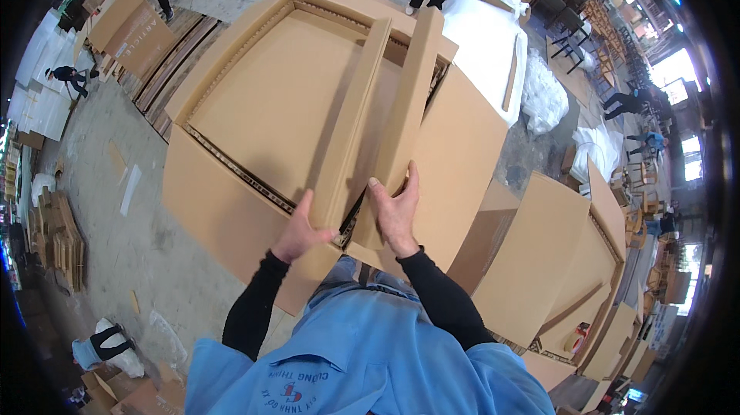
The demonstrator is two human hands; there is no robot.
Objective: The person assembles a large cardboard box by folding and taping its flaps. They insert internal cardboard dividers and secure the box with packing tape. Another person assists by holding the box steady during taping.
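"Nearest the camera is what?"

"Light-blue shirt (370, 361), filling the bottom centre, and just above it an open cardboard box (266, 99) that takes up the centre and upper centre. It is plain brown and shallow, many-sided, with flaps folded outward and corrugated edges showing along its walls."

"And on it?"

"Two long folded strips of the same brown board, side by side, slanting from upper centre down toward the wearer. One is the left strip (354, 122), the other the right strip (407, 107); a dark, narrow gap shows between their near ends."

"How are the hands posed?"

"Both forearms, in black sleeves (258, 303), reach up from below. The left hand (297, 239) is at the left strip's near end, thumb and forefinger spread in a V. The right hand (395, 215) lies on the right strip, thumb and forefinger apart; whether it grips, one cannot tell."
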